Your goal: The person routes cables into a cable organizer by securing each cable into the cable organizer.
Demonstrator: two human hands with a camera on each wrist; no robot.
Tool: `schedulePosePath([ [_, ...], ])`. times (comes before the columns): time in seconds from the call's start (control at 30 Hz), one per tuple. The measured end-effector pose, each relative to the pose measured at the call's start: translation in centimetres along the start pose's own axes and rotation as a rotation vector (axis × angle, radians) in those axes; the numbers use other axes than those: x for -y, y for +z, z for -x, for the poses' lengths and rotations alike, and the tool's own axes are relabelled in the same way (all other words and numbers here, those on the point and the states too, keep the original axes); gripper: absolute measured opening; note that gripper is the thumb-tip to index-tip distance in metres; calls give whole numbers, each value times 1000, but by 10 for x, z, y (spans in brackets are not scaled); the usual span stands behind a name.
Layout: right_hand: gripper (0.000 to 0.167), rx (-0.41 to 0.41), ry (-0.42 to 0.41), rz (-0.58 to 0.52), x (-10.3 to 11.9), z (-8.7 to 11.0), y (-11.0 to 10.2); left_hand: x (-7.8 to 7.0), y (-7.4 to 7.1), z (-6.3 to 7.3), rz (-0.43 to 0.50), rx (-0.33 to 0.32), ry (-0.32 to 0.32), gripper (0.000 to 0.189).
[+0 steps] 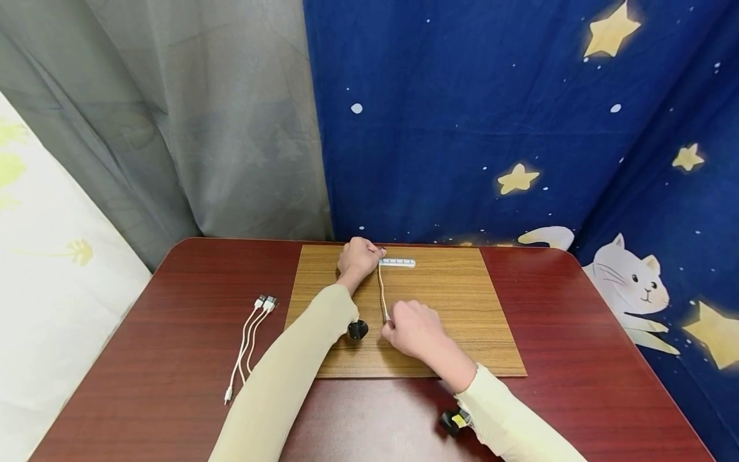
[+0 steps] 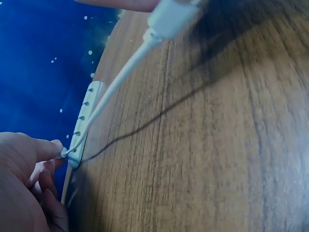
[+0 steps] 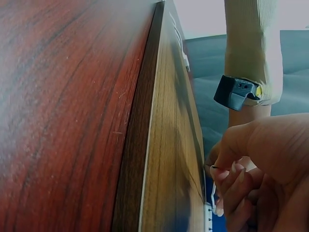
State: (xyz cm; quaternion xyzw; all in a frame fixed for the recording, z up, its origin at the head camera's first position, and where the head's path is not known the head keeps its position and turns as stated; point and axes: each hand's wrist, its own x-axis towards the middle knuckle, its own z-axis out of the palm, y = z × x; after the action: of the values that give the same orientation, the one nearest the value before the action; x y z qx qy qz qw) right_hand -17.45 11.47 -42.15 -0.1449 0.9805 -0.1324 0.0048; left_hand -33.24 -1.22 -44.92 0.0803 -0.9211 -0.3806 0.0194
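A white cable organizer strip [image 1: 398,262] with several slots lies near the back edge of a wood-grain board [image 1: 462,321]. At its left end, my left hand [image 1: 359,256] pinches one end of a white charging cable [image 1: 382,289] between thumb and finger. The left wrist view shows that hand [image 2: 24,174] beside the strip's end slot; whether the cable sits in the slot cannot be told. My right hand [image 1: 417,328] grips the cable's other end, nearer the front, at a white plug [image 2: 171,19] held above the board. The cable runs between both hands.
Several more white USB cables [image 1: 245,346] lie left of the board on the red-brown table [image 1: 173,321]. A grey curtain [image 1: 242,128] and a blue star-patterned curtain [image 1: 439,128] hang behind the table. Black wrist cameras [image 1: 358,330] sit on both forearms.
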Motion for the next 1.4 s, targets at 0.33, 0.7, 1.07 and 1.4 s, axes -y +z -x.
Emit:
schedulePosePath([
  [0.33, 31, -8, 20, 21, -3, -2, -1, -1, 1, 1, 36, -24, -22, 23],
  [0.7, 32, 35, 48, 26, -6, -4, -5, -3, 6, -4, 4, -9, -16, 24],
  [1.07, 27, 64, 105, 44, -12, -7, -5, -4, 7, -4, -1, -13, -14, 23],
  [1.4, 30, 98, 101, 14, -10, -8, -2, -5, 8, -6, -21, 0, -23, 24],
])
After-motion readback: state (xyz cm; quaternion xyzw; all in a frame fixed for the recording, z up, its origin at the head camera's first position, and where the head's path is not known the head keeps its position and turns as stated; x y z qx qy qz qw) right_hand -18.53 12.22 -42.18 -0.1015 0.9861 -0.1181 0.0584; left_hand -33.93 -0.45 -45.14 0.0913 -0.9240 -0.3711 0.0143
